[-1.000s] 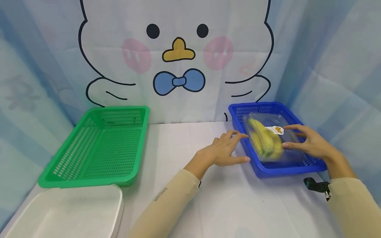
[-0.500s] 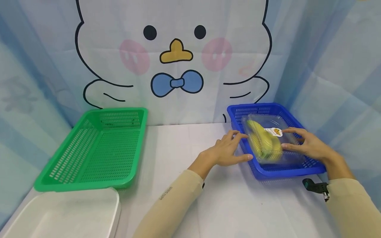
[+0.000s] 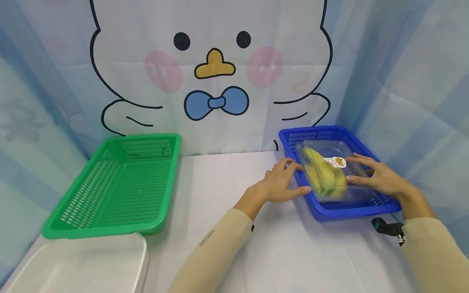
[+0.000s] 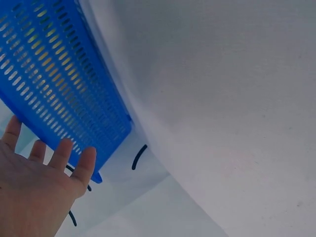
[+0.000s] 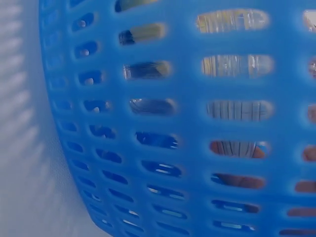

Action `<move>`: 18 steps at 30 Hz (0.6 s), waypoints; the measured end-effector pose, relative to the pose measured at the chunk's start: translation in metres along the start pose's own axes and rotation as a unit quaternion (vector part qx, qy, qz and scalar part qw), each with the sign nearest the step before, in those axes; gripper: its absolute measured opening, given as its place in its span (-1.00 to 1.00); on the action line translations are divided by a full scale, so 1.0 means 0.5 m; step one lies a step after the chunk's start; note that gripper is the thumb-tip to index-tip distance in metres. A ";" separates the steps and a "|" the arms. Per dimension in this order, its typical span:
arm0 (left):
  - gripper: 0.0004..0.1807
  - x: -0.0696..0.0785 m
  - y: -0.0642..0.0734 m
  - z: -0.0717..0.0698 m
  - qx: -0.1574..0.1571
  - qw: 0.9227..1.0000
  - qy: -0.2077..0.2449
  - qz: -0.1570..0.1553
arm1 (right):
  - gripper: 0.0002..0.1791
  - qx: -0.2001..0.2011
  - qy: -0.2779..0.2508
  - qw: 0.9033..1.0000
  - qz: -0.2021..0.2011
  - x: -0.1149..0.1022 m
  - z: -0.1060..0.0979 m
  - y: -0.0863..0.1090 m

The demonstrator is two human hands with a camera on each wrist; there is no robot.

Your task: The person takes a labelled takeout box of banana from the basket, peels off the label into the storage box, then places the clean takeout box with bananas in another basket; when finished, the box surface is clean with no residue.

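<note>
A clear plastic clamshell box (image 3: 357,189) of yellow bananas (image 3: 326,175), with a banana-print label (image 3: 335,162), sits in the blue perforated basket (image 3: 351,211) at the right of the head view. Over the box's right part is my right hand (image 3: 384,177), thumb and forefinger spread apart, their tips at the lid. My left hand (image 3: 280,185) is at the basket's left side, fingers loosely bent and thumb tip by the rim. In the left wrist view, the left fingers (image 4: 61,153) lie against the basket's wall. Through slots in the right wrist view, parts of the right fingers (image 5: 242,180) show.
A green perforated basket (image 3: 161,219) stands at the left on the white cloth-covered table (image 3: 293,252). In front of it is a white bin (image 3: 141,260). Printed curtains (image 3: 220,134) close off the back and both sides.
The left hand shifts slightly along the blue basket's left side, its thumb nearer the rim. The right hand and the box of bananas stay almost where they were, and the view drifts slightly.
</note>
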State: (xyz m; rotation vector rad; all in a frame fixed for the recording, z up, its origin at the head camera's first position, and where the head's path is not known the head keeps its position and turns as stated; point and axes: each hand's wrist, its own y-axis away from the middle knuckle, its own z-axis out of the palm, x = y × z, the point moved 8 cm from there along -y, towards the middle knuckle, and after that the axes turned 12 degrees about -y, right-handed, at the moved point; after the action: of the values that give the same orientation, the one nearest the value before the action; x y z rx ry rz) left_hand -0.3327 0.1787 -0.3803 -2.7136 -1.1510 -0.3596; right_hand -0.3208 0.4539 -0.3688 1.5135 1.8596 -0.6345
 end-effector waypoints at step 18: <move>-0.42 0.003 -0.008 -0.006 -0.005 1.000 0.009 0.003 | -0.26 0.002 -0.002 1.000 0.020 0.003 -0.001 0.003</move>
State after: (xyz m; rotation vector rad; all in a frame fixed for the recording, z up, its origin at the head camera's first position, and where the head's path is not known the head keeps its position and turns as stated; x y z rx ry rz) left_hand -0.3349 0.1819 -0.3769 -2.7166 -1.1382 -0.3910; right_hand -0.3195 0.4553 -0.3696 1.5464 1.8226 -0.6219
